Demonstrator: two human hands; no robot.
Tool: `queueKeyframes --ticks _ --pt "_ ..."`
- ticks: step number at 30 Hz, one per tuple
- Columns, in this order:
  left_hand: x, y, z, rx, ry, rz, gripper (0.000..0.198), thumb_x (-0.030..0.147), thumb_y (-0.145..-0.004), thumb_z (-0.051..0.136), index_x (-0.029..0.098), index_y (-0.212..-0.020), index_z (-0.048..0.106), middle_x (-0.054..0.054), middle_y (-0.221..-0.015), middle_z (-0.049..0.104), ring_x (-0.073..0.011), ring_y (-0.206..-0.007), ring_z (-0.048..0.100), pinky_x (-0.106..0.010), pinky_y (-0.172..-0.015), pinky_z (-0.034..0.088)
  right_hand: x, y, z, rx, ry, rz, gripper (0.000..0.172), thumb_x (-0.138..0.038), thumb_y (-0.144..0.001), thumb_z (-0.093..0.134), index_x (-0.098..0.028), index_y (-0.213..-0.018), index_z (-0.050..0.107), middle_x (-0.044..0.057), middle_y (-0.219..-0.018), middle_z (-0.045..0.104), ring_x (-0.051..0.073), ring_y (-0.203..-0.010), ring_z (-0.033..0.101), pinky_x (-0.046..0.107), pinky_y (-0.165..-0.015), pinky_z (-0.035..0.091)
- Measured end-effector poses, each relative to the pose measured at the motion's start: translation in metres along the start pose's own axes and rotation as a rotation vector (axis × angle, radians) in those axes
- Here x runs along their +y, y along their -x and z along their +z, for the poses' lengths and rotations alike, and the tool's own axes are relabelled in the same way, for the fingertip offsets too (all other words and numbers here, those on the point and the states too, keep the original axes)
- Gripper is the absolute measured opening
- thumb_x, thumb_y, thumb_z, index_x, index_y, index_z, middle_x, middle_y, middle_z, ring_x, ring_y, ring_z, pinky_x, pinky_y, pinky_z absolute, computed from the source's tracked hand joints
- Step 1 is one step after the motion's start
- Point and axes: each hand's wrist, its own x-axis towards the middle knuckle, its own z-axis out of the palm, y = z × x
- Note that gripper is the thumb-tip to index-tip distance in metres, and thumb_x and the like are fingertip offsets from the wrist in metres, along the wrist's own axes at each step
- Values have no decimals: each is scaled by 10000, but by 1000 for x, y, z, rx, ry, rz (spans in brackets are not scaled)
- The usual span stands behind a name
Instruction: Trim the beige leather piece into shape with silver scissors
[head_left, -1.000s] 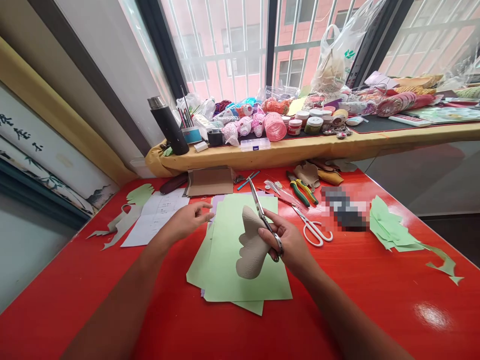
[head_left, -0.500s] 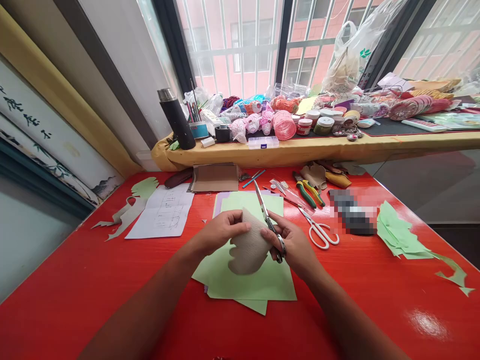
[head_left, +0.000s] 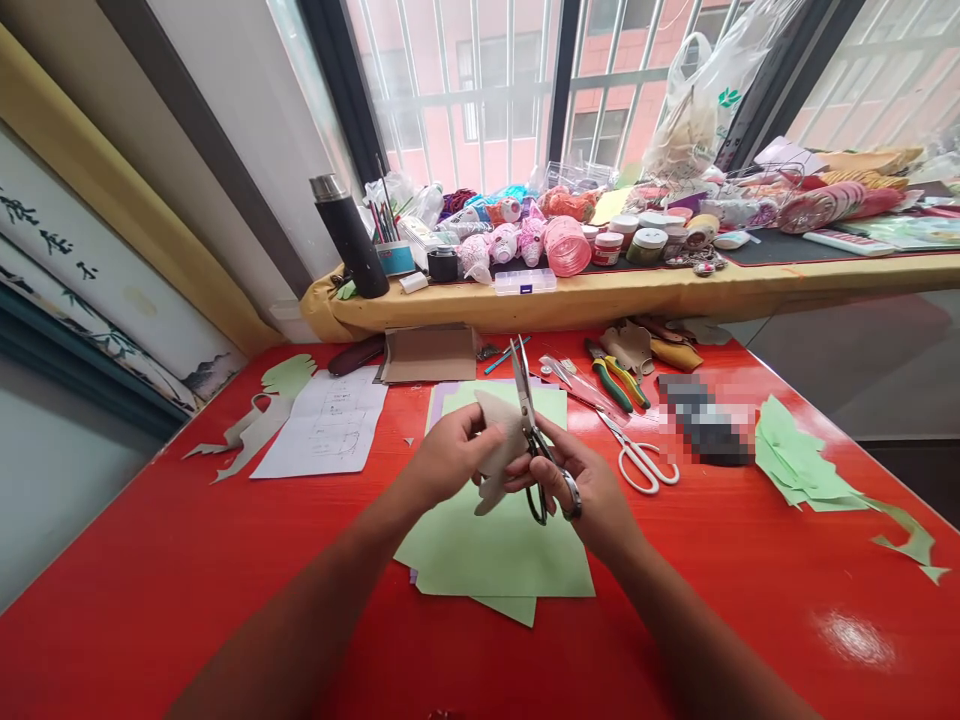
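My left hand pinches a pale grey-beige cut piece with a wavy edge, tilted so much of its face is turned away. Whether it is leather or paper I cannot tell. In my right hand are metal scissors, pointing up and away with the blades slightly parted. Fingers of the right hand also reach toward the piece's right side. Beneath both hands lie stacked light green sheets, with a purple one showing at the edge.
White-handled scissors, pliers and a blurred dark object lie to the right, with green cut-offs beyond. A paper with drawings and scraps sit left. A black flask stands on the crowded sill.
The pale piece has been tilted and turned, so less of its face shows. The scissors have swung more upright and their blades have parted. Both hands have drawn closer together.
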Motion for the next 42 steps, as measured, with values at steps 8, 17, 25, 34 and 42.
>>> queueKeyframes --ticks 8,17,25,34,42 --pt "0 11 23 -130 -298 336 260 330 -955 651 256 -1153 802 -102 -1121 682 -225 -902 651 -345 -777 545 3 -8 -9 127 -30 -30 639 -614 -854 867 -223 -1349 769 -22 -729 662 147 -539 505 286 -509 441" --pt "-28 9 1 -4 70 88 505 424 -920 727 276 -1402 698 -113 -1418 690 -309 -1295 640 -423 -1061 537 1 -9 -14 138 -155 26 404 -514 -819 914 -223 -1076 799 58 -915 787 245 -777 703 335 -669 572" --pt "-38 20 3 -287 457 -167 779 794 -732 825 162 -1181 750 -170 -1188 774 -355 -1085 726 -375 -804 565 -3 0 -10 21 -170 127 414 -502 -748 954 -194 -990 822 81 -908 806 267 -794 710 363 -700 564" --pt "-52 32 5 208 -210 380 677 578 -868 838 274 -1425 604 -149 -1531 610 -355 -1450 547 -539 -1224 431 4 -6 -9 82 -155 200 432 -472 -796 917 -185 -1094 793 37 -843 762 208 -698 664 279 -573 485" --pt "-59 41 27 -62 -247 520 655 294 -1021 653 279 -1653 482 -124 -1575 627 -328 -1405 626 -485 -1181 507 5 -5 -7 31 -130 231 415 -537 -843 884 -169 -984 754 -3 -635 686 138 -512 569 236 -467 339"
